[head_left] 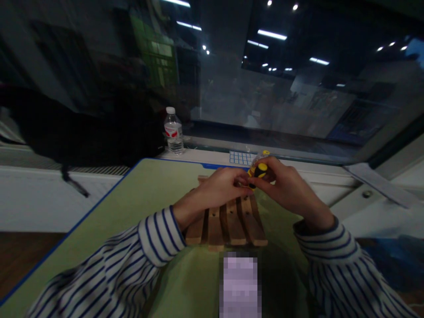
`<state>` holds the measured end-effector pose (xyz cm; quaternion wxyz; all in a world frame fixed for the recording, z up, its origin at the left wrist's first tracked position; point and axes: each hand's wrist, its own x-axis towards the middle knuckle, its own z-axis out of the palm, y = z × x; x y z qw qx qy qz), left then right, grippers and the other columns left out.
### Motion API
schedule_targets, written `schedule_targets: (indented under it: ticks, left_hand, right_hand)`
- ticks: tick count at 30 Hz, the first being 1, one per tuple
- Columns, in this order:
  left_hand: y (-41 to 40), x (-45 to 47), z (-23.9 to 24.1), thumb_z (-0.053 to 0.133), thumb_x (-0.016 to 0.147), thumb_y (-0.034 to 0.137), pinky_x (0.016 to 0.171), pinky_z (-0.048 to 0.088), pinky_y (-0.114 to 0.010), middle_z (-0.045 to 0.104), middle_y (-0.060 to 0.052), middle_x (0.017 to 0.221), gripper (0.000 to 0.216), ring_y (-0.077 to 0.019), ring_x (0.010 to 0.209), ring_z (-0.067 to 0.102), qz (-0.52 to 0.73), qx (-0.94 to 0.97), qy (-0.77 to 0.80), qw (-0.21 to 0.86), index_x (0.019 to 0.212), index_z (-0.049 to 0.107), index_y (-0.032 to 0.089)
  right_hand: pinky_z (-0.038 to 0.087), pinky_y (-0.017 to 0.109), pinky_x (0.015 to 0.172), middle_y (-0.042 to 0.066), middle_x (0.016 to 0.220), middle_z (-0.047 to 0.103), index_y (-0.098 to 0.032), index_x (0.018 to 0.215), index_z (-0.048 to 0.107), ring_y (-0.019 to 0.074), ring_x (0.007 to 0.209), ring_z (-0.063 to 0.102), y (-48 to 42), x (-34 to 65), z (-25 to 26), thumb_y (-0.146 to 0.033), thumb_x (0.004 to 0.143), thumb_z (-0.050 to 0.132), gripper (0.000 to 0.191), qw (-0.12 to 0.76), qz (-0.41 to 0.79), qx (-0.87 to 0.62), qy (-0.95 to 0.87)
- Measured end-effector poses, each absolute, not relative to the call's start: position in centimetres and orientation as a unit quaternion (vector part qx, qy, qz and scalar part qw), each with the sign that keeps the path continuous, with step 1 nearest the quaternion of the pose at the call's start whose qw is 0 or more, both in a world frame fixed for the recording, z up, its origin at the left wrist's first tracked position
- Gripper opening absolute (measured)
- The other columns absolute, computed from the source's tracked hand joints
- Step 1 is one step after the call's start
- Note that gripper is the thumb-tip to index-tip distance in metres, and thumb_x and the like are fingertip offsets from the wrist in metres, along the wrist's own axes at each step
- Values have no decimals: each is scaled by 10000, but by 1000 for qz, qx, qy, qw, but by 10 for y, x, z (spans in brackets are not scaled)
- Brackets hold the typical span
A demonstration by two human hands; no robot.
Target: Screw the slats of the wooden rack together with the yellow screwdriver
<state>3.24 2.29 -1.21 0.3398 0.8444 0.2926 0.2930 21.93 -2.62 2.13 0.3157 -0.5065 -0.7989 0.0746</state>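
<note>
A short yellow-and-black screwdriver (261, 170) is gripped in the fingers of my right hand (285, 185), above the far right part of a wooden slatted piece. My left hand (218, 187) reaches across this piece, its fingertips pinched together close beside the screwdriver. Whatever they hold is too small or hidden to make out. Several wooden slats (215, 227) lie side by side on the table, with small dark holes or screw heads along them. My left hand and wrist cover the far left part of the slats.
The green table (132, 198) has a blue edge and stands against a window sill. On the sill are a water bottle (173, 132), a blue-and-white grid card (241, 157) and a clear item with a yellow top (266, 153). A black bag (99, 128) lies at the left.
</note>
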Motion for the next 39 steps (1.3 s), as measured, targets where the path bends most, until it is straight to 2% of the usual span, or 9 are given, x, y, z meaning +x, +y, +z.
schedule_targets:
  ticks: [11, 19, 26, 34, 39]
  left_hand:
    - [21, 34, -12, 604, 854, 272, 737, 496, -259, 735, -28, 947, 174, -166, 858, 676, 292, 852, 293, 321, 968, 695, 177]
    - [21, 33, -11, 592, 869, 246, 735, 481, -265, 741, -11, 933, 166, -167, 849, 679, 287, 862, 273, 317, 974, 704, 181]
    - [22, 34, -11, 596, 862, 231, 744, 495, -268, 736, -23, 925, 183, -172, 870, 675, 276, 854, 278, 341, 1006, 692, 170]
    - [23, 33, -12, 602, 865, 278, 756, 503, -261, 733, -21, 937, 195, -171, 877, 676, 287, 850, 279, 342, 1004, 691, 176]
    - [23, 33, -11, 599, 866, 247, 793, 509, -274, 731, -35, 984, 197, -174, 910, 676, 282, 849, 275, 351, 1026, 681, 168]
  right_hand:
    - [519, 302, 603, 67, 947, 708, -222, 1167, 513, 188, 709, 678, -30, 220, 23, -451, 851, 598, 399, 312, 51, -502, -805]
    - [532, 280, 662, 65, 1186, 659, -234, 1273, 532, 163, 844, 659, -32, 223, 28, -242, 864, 560, 410, 351, 22, -430, -831]
    - [548, 293, 669, 39, 1141, 699, -270, 1223, 602, 186, 870, 678, -32, 223, 26, -246, 875, 540, 355, 346, 0, -434, -832]
    - [546, 293, 719, 44, 1135, 701, -245, 1223, 598, 182, 901, 675, -30, 222, 27, -245, 879, 554, 346, 345, -11, -431, -834]
    - [541, 300, 720, 53, 1128, 702, -237, 1214, 601, 181, 887, 673, -30, 223, 26, -255, 881, 566, 336, 355, -6, -428, -831]
